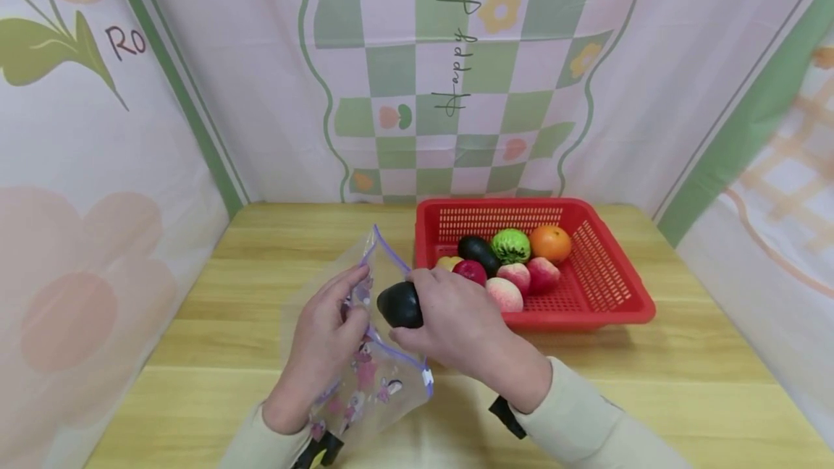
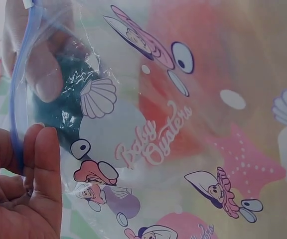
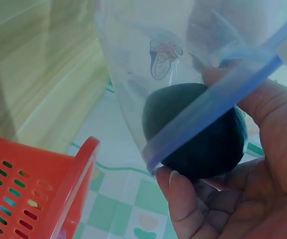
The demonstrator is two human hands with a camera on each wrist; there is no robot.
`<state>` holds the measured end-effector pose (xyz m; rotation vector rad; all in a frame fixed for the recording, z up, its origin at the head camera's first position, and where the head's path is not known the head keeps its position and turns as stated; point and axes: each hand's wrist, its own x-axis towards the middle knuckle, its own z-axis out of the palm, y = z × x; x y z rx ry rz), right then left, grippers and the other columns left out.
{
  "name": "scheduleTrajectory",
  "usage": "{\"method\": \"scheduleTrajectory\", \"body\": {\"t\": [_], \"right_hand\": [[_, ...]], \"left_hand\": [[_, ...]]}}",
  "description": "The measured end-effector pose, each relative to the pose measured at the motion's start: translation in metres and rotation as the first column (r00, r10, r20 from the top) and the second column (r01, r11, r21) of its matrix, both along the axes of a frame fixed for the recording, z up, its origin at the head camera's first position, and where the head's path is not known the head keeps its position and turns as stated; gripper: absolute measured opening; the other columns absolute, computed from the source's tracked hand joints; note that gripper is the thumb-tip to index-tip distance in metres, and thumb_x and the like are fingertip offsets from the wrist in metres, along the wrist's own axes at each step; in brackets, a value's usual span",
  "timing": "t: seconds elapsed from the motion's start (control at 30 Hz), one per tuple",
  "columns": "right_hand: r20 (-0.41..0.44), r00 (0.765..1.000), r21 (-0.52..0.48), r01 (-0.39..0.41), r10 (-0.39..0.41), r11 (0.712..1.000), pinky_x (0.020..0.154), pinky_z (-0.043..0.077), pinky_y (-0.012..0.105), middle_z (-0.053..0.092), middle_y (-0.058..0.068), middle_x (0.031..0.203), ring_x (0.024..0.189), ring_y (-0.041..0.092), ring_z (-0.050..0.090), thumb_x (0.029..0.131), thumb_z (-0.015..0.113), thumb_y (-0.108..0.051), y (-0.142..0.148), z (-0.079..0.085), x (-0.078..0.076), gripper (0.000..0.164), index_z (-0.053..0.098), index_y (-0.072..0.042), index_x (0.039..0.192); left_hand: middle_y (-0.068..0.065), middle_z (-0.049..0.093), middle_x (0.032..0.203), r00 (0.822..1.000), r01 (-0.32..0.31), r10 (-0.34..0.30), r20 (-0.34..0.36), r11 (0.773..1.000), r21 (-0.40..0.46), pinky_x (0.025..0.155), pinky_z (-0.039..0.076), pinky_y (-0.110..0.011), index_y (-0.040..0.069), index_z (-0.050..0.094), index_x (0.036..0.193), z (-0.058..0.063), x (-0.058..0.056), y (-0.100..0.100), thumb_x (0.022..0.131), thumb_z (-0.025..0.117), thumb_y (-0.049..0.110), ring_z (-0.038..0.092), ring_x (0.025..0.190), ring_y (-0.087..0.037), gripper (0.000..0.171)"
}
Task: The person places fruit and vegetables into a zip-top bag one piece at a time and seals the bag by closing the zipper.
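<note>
My left hand (image 1: 326, 335) pinches one side of the mouth of a clear zip bag (image 1: 381, 400), printed with pink cartoon oysters and edged with a purple-blue zip. My right hand (image 1: 465, 320) grips a dark oval fruit (image 1: 399, 305), shaped like an avocado, at the bag's open mouth. In the right wrist view, part of the dark fruit (image 3: 208, 154) lies behind the zip strip (image 3: 218, 102), with fingers and thumb around its outer end. Through the printed film in the left wrist view, the dark fruit (image 2: 66, 102) shows beside the right hand's fingers.
A red plastic basket (image 1: 625, 288) stands to the right of the bag. It holds another dark fruit (image 1: 478, 253), a green bumpy fruit (image 1: 511, 245), an orange (image 1: 550, 244), several peaches (image 1: 504, 295) and a red fruit (image 1: 470, 271). Printed cloth (image 1: 443, 93) hangs behind the wooden table (image 1: 215, 324).
</note>
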<state>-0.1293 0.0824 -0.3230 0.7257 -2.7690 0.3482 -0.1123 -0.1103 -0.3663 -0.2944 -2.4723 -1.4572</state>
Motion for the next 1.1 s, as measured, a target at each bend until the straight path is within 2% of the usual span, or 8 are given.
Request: {"method": "scheduleTrajectory", "body": {"t": [0.13,0.3,0.5,0.67,0.9,1.03,1.1], "right_hand": [[0.004,1.0,0.048,-0.005,0.004,0.999,0.049,0.041,0.023,0.057,-0.005,0.075,0.061,0.01,0.05,0.069,0.074,-0.054,-0.0021,-0.0019,0.0009,0.051,0.06,-0.014,0.097],[0.023,1.0,0.097,-0.008,0.006,0.995,0.046,0.041,0.025,0.058,-0.004,0.073,0.06,0.011,0.051,0.069,0.075,-0.058,-0.0037,-0.0029,0.0018,0.053,0.059,-0.014,0.093],[0.08,0.997,0.149,0.012,-0.024,0.989,0.043,0.04,0.026,0.057,-0.002,0.071,0.058,0.013,0.051,0.068,0.075,-0.062,-0.0048,-0.0013,0.0028,0.056,0.058,-0.014,0.09],[0.116,0.993,0.182,0.002,-0.023,0.983,0.043,0.039,0.026,0.055,-0.002,0.069,0.056,0.012,0.05,0.069,0.074,-0.064,-0.0047,-0.0014,0.0036,0.055,0.058,-0.014,0.087],[0.159,0.987,0.199,-0.031,-0.001,0.979,0.039,0.038,0.024,0.058,-0.004,0.068,0.054,0.01,0.05,0.07,0.075,-0.062,-0.0039,-0.0027,0.0032,0.06,0.067,-0.013,0.105],[0.149,0.989,0.209,-0.035,0.004,0.977,0.037,0.036,0.024,0.054,-0.005,0.064,0.052,0.01,0.047,0.07,0.076,-0.06,-0.0032,-0.0035,0.004,0.057,0.066,-0.013,0.101],[0.142,0.99,0.209,-0.034,0.004,0.977,0.037,0.036,0.024,0.055,-0.004,0.064,0.052,0.011,0.048,0.07,0.076,-0.06,-0.0029,-0.0035,0.0046,0.056,0.066,-0.014,0.1]], "left_hand": [[0.002,0.056,0.127,1.0,0.011,-0.011,-0.022,1.0,-0.005,0.039,0.045,-0.026,0.017,0.053,0.138,-0.0009,-0.0001,0.001,0.084,0.051,0.0,0.051,0.046,-0.009,0.057],[0.002,0.055,0.128,0.999,0.03,-0.03,-0.035,1.0,0.001,0.037,0.044,-0.026,0.017,0.053,0.138,-0.0017,-0.0002,0.0019,0.085,0.052,0.0,0.051,0.046,-0.008,0.056],[0.01,0.053,0.132,1.0,0.012,-0.012,-0.028,1.0,-0.003,0.037,0.043,-0.026,0.02,0.054,0.137,-0.0018,-0.0001,0.003,0.085,0.053,0.001,0.048,0.045,-0.009,0.056],[0.009,0.053,0.132,0.999,0.012,-0.013,-0.05,1.0,-0.014,0.037,0.042,-0.026,0.02,0.055,0.137,-0.0018,-0.0006,0.0024,0.083,0.053,0.0,0.046,0.044,-0.009,0.057],[0.004,0.057,0.127,0.998,0.019,-0.019,-0.057,1.0,-0.008,0.038,0.039,-0.025,0.018,0.055,0.136,-0.0014,-0.0005,0.0011,0.08,0.053,-0.002,0.043,0.045,-0.008,0.06],[0.003,0.058,0.125,0.998,0.019,-0.019,-0.062,1.0,0.004,0.037,0.037,-0.025,0.018,0.057,0.135,0.0009,0.0003,0.001,0.08,0.054,-0.002,0.041,0.045,-0.008,0.059],[0.003,0.058,0.125,0.998,0.03,-0.028,-0.054,0.999,0.025,0.037,0.039,-0.025,0.018,0.056,0.136,0.0026,0.0012,0.001,0.08,0.054,-0.003,0.044,0.046,-0.009,0.059]]}}
